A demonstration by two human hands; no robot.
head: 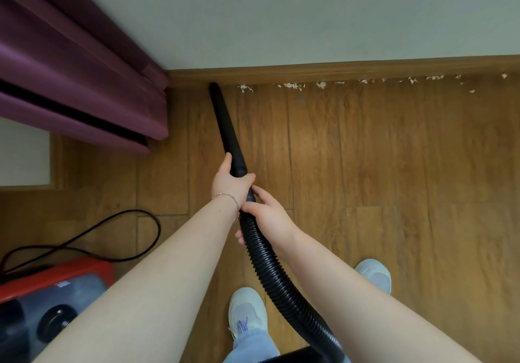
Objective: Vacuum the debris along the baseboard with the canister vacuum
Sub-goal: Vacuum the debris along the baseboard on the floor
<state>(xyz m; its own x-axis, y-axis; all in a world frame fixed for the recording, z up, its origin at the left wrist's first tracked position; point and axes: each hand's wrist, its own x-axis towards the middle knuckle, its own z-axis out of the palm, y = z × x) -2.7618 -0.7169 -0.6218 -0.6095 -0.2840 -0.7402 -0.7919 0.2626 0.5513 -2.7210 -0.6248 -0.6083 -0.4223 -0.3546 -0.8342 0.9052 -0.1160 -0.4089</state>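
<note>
Head view: looks down at a wooden floor (380, 165) where it meets a pale wall (281, 10), with both bare forearms reaching forward.
Left hand (232, 182): fingers curled round the wide rear end of the black nozzle (225, 126), thumb lying along its left side; a thin bracelet (225, 195) sits at the wrist.
Right hand (270, 216): fingers wrapped round the ribbed black hose (270, 267) just behind the left hand, touching it.
Nozzle: long and tapered, slanting up and to the left from the hands; its narrow tip is at the foot of the baseboard (309, 71), near the corner.
Debris (292, 85): small white scraps strung along the floor against the baseboard, all to the right of the nozzle tip; the nearest clump lies just beside the tip, and the rest run towards the right edge.
Hose: curves down from the right hand, passes between the feet and leaves at the bottom edge.
Canister vacuum (70, 269): red body with a greyish translucent part, on the floor at lower left, partly hidden by the left forearm.
Cord (84, 236): black, looping across the floor above the canister.
Curtain (70, 67): purple folds hanging at upper left, reaching down to the corner.
Feet: two pale shoes (246, 309) on the floor, one each side of the hose, with light blue trouser hems over the nearer one.
</note>
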